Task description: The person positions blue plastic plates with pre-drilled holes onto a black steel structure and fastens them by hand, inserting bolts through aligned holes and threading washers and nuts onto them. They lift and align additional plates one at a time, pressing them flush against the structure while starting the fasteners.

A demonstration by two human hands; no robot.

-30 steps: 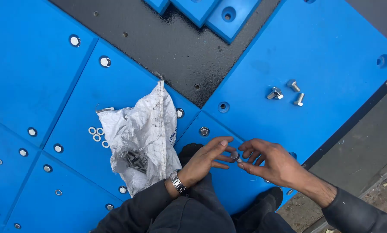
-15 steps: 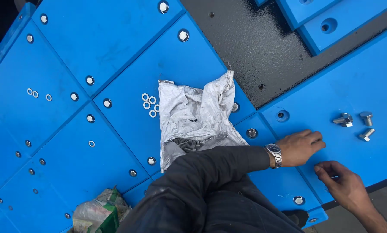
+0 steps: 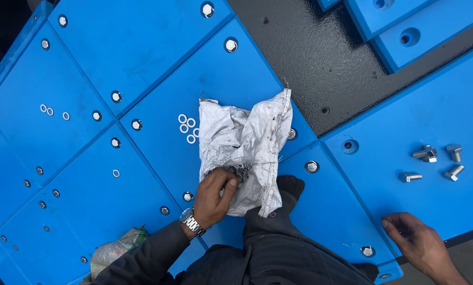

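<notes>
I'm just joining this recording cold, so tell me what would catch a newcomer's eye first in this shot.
First the crumpled white woven sack lying mid-frame on the bright blue panels, with the left hand reaching into its open mouth. To its left sits a small cluster of white washers, and at far right four loose silver bolts lie on another blue panel. The right hand rests flat at the lower right panel edge.

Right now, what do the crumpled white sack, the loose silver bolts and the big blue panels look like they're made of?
Crumpled white sack: probably woven plastic, matte and dirt-smudged, with frayed edges. Loose silver bolts: metal, likely plated steel, judging by the bright grey sheen. Big blue panels: smooth, evenly coloured slabs with a dull sheen, possibly plastic or painted metal; the look leaves that open.
</notes>
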